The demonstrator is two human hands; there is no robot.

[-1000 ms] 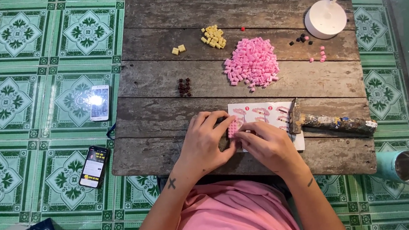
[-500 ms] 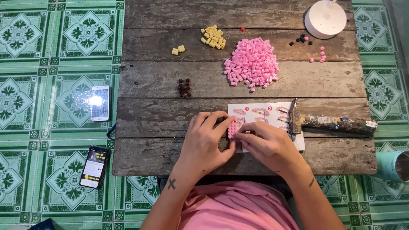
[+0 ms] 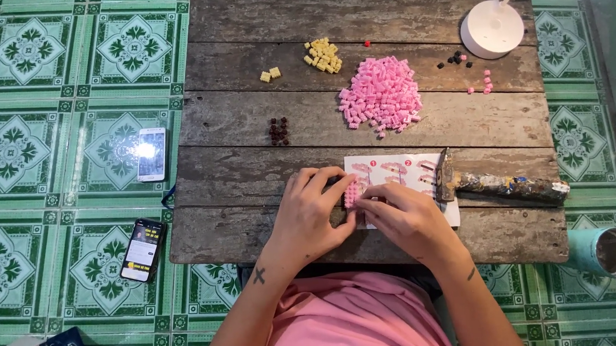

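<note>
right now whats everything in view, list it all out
wooden table: one, grey-brown, centre
pink bricks: one pile, mid table
yellow bricks: small pile, far side
dark bricks: small cluster, left of the pink pile
instruction sheet: one, white, near edge
lamp base: one, white, far right corner
phones: two, on the tiled floor, left
cup: one, teal, floor right
left hand: on a small pink assembly
right hand: same assembly

Around you lie two phones (image 3: pixel 151 154) on the green tiled floor (image 3: pixel 38 92) — plus a white lamp base (image 3: pixel 492 29), a worn hammer (image 3: pixel 499 186) (paint-spattered handle), and a teal cup (image 3: pixel 607 250).
</note>
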